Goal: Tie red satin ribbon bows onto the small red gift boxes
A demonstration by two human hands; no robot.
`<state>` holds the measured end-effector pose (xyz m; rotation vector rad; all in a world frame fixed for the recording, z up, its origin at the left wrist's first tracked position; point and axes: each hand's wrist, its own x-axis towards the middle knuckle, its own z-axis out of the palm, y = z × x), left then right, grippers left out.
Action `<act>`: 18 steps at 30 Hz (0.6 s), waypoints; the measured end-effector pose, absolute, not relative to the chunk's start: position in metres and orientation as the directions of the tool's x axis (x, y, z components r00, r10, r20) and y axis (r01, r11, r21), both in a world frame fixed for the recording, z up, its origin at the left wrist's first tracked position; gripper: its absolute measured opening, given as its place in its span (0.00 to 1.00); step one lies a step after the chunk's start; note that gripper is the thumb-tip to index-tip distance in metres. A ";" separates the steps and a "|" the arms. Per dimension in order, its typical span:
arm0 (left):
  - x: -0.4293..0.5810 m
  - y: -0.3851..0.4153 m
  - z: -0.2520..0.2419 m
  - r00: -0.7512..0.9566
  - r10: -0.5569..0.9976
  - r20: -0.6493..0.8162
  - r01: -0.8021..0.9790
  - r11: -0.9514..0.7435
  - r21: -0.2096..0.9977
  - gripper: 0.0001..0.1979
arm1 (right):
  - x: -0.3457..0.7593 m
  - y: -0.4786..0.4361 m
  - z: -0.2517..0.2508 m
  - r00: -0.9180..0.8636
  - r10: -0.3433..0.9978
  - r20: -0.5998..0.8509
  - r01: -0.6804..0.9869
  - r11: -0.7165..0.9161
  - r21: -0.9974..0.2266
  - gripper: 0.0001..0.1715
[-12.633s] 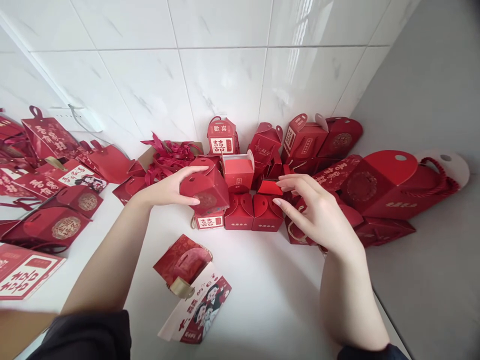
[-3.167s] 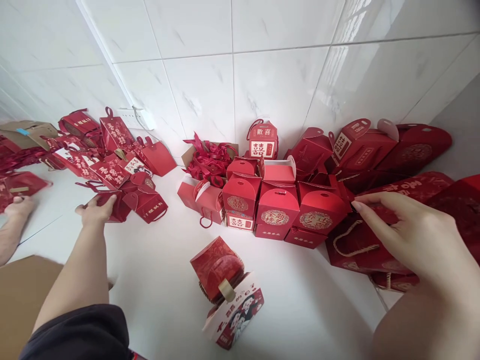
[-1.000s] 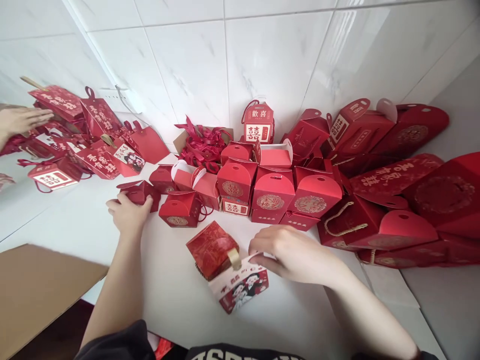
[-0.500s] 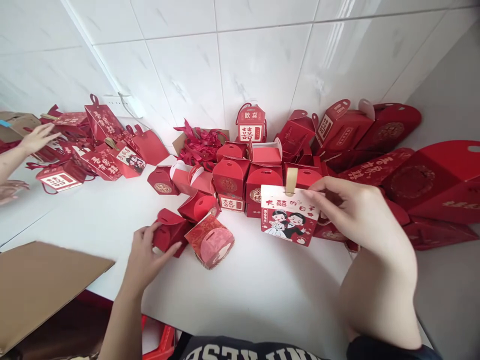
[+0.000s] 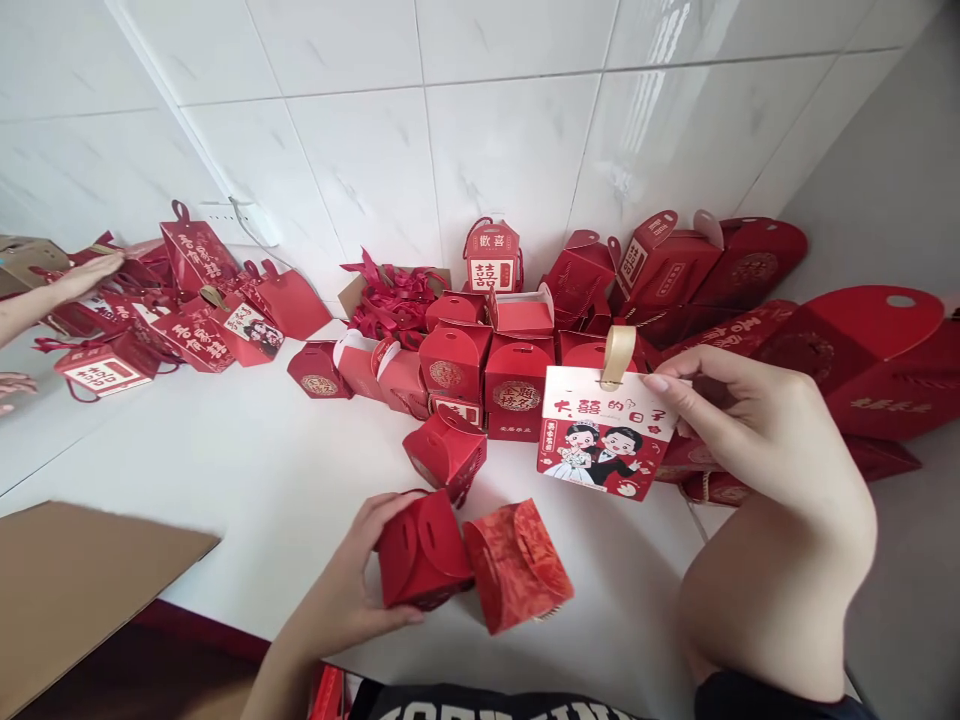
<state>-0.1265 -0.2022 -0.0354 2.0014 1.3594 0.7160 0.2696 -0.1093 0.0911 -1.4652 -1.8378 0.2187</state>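
Shifted to lower centre: plain red box point(image 5: 424, 550), gripped by my left hand point(image 5: 351, 588); right hand point(image 5: 761, 430) pinches couple-printed box point(image 5: 602, 440).

Two wearer's hands point(image 5: 356, 582) point(image 5: 757, 422), two held boxes point(image 5: 420, 548) point(image 5: 604, 440), two co-worker's hands point(image 5: 94, 275) point(image 5: 15, 384), one ribbon-filled carton point(image 5: 349, 298) and one socket panel point(image 5: 217, 217) are appearing.

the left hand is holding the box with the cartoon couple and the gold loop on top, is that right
Not quite: the hand is wrong. The head view shows the right hand holding the box with the cartoon couple and the gold loop on top; the left hand is on a red box with slotted flaps.
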 end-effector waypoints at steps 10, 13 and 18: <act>-0.041 -0.153 -0.045 0.537 0.806 0.248 0.760 -0.590 0.272 0.40 | 0.255 -0.107 0.090 0.084 0.828 0.555 0.687 0.355 -0.634 0.13; -0.038 -0.152 -0.036 0.553 0.758 0.345 0.713 -0.646 0.274 0.44 | 0.251 -0.108 0.090 0.108 0.807 0.580 0.655 0.382 -0.652 0.12; -0.045 -0.151 -0.002 0.249 0.793 0.556 0.578 -0.582 0.572 0.35 | 0.238 -0.113 0.089 0.002 0.753 0.658 0.590 0.531 -0.609 0.09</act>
